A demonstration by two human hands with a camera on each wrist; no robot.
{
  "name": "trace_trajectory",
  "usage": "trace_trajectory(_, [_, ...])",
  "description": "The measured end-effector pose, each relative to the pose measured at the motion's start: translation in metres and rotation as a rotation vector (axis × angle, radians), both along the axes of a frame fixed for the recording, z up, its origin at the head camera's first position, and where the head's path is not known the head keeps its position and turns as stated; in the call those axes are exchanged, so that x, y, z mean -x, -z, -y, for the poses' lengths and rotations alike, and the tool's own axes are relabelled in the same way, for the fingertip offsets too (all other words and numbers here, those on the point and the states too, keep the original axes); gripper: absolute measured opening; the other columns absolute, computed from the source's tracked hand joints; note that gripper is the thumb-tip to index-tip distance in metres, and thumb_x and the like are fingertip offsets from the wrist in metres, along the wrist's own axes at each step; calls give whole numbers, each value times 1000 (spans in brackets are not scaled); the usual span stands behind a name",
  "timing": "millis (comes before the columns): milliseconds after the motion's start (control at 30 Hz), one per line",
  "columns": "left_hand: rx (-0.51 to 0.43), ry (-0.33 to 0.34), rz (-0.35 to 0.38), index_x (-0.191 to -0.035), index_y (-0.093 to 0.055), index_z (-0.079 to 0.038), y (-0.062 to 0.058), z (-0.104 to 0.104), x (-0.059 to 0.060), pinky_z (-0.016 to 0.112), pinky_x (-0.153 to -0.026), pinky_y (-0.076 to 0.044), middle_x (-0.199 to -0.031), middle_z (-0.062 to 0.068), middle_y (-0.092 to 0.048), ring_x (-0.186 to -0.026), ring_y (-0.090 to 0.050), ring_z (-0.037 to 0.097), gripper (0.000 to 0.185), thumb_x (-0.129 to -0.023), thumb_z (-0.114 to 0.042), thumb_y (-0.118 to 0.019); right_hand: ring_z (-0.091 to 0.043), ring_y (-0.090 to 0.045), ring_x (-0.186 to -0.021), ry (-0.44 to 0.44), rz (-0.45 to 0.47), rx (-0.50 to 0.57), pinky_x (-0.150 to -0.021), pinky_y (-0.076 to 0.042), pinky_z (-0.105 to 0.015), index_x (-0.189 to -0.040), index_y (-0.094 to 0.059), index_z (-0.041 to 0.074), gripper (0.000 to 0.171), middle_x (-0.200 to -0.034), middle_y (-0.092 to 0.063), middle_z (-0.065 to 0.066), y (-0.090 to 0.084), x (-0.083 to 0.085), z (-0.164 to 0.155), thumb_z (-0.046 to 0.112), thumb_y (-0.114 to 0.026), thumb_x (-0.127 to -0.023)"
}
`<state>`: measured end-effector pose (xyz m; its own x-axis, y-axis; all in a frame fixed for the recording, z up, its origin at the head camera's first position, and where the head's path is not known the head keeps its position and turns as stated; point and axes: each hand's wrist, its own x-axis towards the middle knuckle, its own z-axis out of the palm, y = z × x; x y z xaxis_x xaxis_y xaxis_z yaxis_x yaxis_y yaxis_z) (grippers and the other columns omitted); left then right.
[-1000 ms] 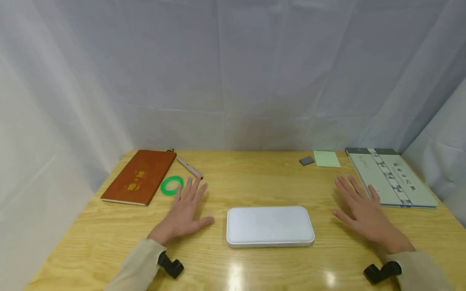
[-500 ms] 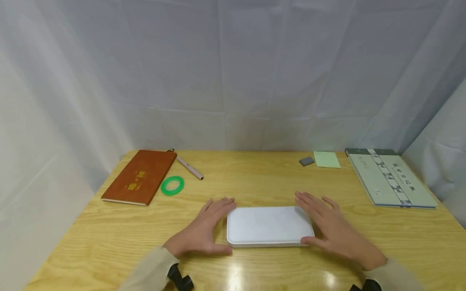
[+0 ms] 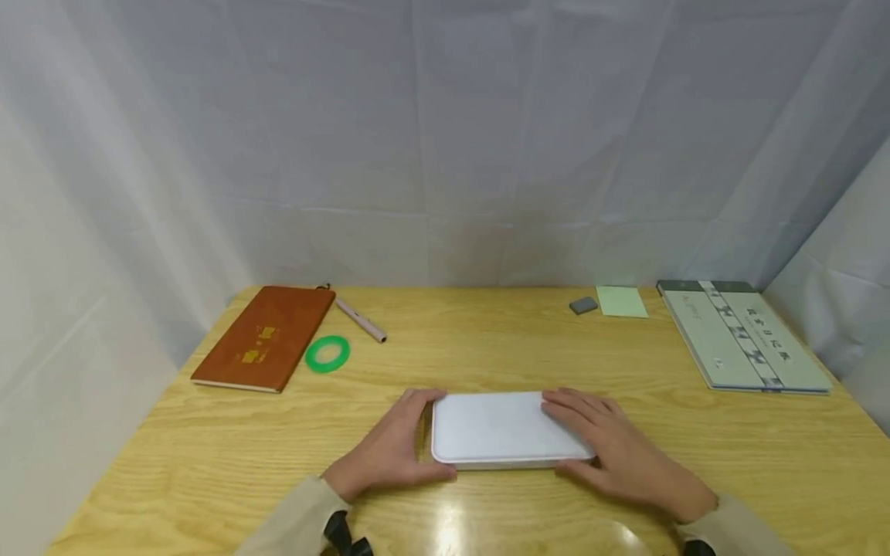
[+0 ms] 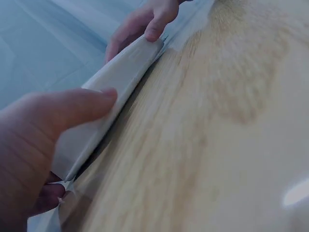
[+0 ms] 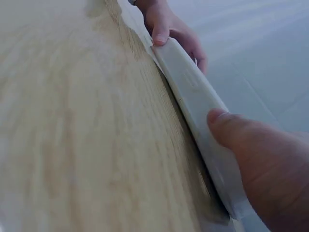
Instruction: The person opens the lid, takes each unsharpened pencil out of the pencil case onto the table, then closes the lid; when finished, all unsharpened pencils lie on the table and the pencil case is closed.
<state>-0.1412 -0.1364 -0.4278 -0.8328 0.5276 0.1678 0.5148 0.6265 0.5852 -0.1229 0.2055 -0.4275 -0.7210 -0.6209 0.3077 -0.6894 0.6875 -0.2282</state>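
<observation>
At the near middle of the tabletop (image 3: 459,344), the left hand (image 3: 392,448) and right hand (image 3: 615,455) grip opposite ends of a white case (image 3: 497,428), thumbs on its near side and fingers towards its far edge. Bare wood separates it from the green ring (image 3: 310,357), brown notebook (image 3: 267,332) and pale book (image 3: 744,340), with creased cloth (image 3: 459,154) hanging behind the back edge. The case is flat, smooth and round-cornered; the wood is glossy, streaked with grain.
</observation>
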Motion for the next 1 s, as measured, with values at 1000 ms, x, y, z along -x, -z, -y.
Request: trace_trajectory(1000, [-341,-208,184,-127,-59,-8,6,-18,-1,21,-77,-40,-94,0,-51,-87,-44,14,67,-69,-26,-86,-21,-63,-86,-140,-480,128,-72,-54,-42,-105,-68,4,54,-98,-68,-4,-12,21,36,45,-33,-102])
